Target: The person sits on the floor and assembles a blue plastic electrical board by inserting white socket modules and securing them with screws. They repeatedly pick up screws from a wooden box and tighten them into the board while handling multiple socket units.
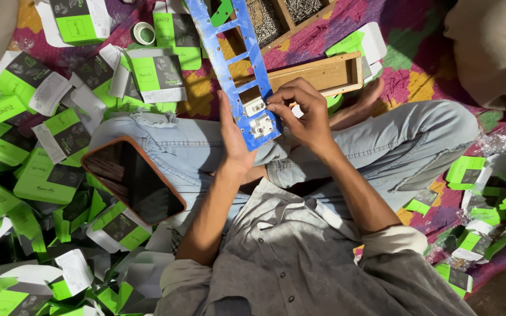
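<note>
i'm looking down at my lap, cross-legged on a bright patterned cloth (pixel 405 82). my left hand (pixel 233 137) is wrapped around the near end of a long blue plate (pixel 234 64) with rectangular cut-outs, holding it up over my knees so it runs away from me. two white switch pieces (pixel 257 117) sit in the slots nearest my grip. my right hand (pixel 303 114) is curled in from the side, fingertips (pixel 272 105) pinching at the upper white piece. a phone (pixel 133 181) with an orange case rests screen-up on my left thigh. just beyond the plate lies a wooden tray (pixel 323 75). green and white boxes (pixel 42 146) are heaped all over my left side, more scattered on the right, and a roll of tape (pixel 144 33) sits among them.
</note>
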The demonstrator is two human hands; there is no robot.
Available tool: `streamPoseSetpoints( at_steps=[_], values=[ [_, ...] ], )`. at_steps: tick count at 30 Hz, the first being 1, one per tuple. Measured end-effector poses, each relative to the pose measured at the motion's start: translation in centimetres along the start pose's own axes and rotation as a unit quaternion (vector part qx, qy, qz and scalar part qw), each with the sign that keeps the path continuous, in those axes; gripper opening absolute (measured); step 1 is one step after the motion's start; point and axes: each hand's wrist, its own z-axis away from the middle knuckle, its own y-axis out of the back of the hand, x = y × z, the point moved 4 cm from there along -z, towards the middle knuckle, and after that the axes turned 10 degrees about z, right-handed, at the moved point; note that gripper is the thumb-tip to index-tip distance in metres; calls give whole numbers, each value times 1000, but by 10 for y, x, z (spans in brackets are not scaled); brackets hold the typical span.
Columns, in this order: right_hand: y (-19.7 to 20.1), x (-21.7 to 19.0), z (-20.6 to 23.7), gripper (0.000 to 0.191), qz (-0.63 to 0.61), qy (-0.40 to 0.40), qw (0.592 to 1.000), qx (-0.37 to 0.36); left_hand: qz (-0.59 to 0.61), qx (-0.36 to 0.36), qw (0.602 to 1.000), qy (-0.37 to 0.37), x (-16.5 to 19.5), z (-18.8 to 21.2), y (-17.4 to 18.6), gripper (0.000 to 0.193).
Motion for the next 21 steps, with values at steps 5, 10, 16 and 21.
streamPoseSetpoints(
  at_steps=[5,10,16,21],
  values=[
    [2,-7,-3,12,41,15,999,14,-5,14,1000,4,2,0,-2,63],
    [4,-13,-4,13,79,39,996,31,-6,9,1000,8,3,1,-7,65],
    [6,-16,-4,17,91,52,993,49,-2,4,1000,27,4,5,-13,68],
    [7,-14,-3,18,78,50,994,50,-1,-12,999,37,4,6,-15,70]
  ],
)
